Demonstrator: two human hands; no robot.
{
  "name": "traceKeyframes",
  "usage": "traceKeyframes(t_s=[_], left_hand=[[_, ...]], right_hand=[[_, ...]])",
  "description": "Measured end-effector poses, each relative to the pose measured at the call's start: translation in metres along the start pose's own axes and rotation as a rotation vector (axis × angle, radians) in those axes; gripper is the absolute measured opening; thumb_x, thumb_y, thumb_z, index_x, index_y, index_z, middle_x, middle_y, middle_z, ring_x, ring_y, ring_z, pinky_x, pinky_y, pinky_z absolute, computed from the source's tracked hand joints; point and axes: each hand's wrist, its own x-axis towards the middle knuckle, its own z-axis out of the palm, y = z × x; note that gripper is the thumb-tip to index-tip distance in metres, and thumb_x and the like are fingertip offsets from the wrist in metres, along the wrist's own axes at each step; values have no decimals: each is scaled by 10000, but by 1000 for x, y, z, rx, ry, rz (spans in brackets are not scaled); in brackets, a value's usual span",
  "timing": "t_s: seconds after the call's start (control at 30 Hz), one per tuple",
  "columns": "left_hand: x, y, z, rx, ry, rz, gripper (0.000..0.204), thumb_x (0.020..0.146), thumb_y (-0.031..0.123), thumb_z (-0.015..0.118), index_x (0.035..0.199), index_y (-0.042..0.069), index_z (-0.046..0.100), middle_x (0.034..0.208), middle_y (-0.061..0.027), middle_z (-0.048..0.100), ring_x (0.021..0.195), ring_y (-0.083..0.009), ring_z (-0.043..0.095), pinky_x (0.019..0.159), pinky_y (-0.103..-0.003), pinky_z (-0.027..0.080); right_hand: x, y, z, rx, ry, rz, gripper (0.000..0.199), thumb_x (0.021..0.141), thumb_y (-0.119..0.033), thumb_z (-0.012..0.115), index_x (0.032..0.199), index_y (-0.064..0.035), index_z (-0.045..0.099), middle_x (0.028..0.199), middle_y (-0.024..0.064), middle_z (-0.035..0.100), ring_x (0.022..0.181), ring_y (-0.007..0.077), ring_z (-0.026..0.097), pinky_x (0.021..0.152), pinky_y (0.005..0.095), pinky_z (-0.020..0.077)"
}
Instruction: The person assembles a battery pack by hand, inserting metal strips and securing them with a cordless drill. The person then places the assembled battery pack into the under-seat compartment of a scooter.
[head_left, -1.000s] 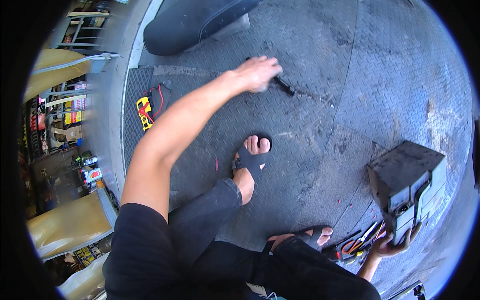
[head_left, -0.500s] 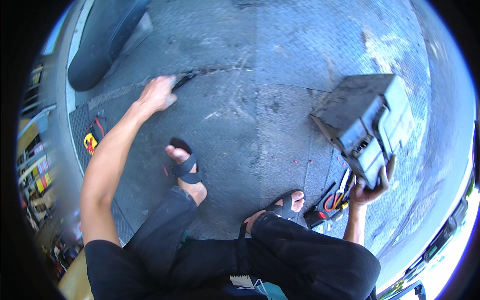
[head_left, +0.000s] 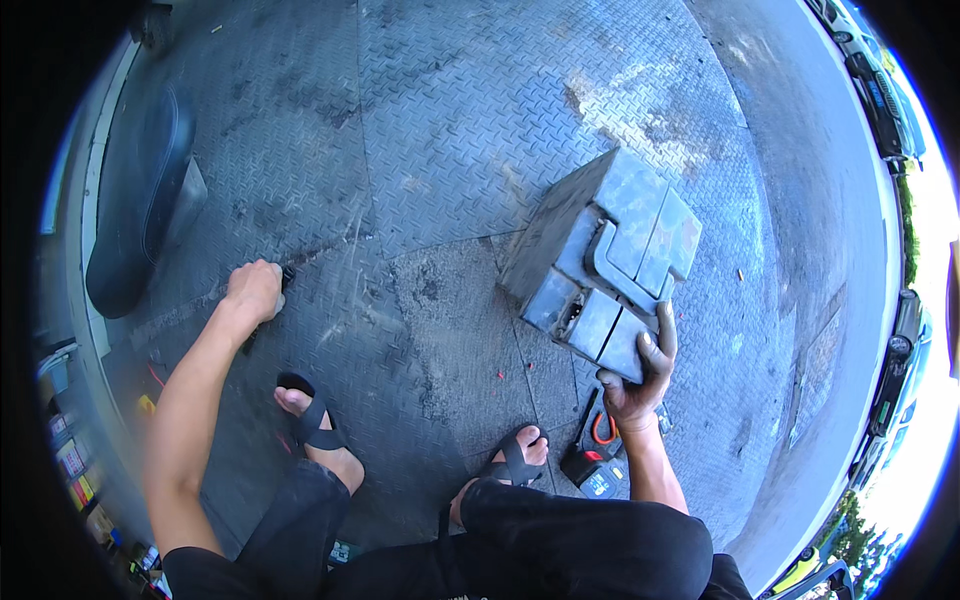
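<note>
A bulky grey battery box, with a moulded handle and a small socket opening in its top, stands tilted to the right of centre. My right hand grips its near end, thumb and fingers on either side of the corner. Far off to the left, my left hand is closed round a narrow dark thing, mostly hidden by the fist, so its kind does not show. Beside my right wrist lie orange-handled scissors or pliers and a black tool with a red part.
A long black padded seat is on the left. The floor is worn tread plate with small red bits scattered on it. My sandalled feet are near the box. Cars stand beyond the right edge.
The whole view has swung to the right. The battery box has tipped, so more of its top faces me, with my right hand still on it. My left hand remains closed.
</note>
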Motion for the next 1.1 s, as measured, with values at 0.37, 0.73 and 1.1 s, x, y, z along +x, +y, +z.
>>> traceKeyframes(t_s=[0.37, 0.73, 1.1], left_hand=[[-58, 152, -111, -664, 488, 573, 302, 990, 249, 787, 1157, 21, 681, 1011, -221, 755, 901, -430, 767, 807, -510, 647], [-69, 279, -219, -658, 795, 1179, 550, 906, 237, 871, 1376, 14, 692, 1409, -218, 616, 1359, -417, 595, 1145, -522, 524], [-36, 297, -265, 123, 863, 1479, 659, 924, 415, 818, 1402, -23, 702, 1267, -217, 692, 1170, -406, 693, 1069, -506, 566]], right_hand=[[-1, -6, -3, -37, 6, 45, 775, 943, -649, 806, 1446, -115, 555, 1636, 329, 513, 1527, 544, 485, 1262, 707, 310], [27, -49, -15, 303, 199, 506, 432, 1121, -239, 649, 1427, 54, 562, 1572, 278, 575, 1467, 370, 566, 1257, 483, 398], [-66, -55, -21, 227, 120, 889, 297, 1022, -6, 727, 1314, 24, 684, 1118, 142, 789, 1028, 237, 787, 917, 357, 615]])
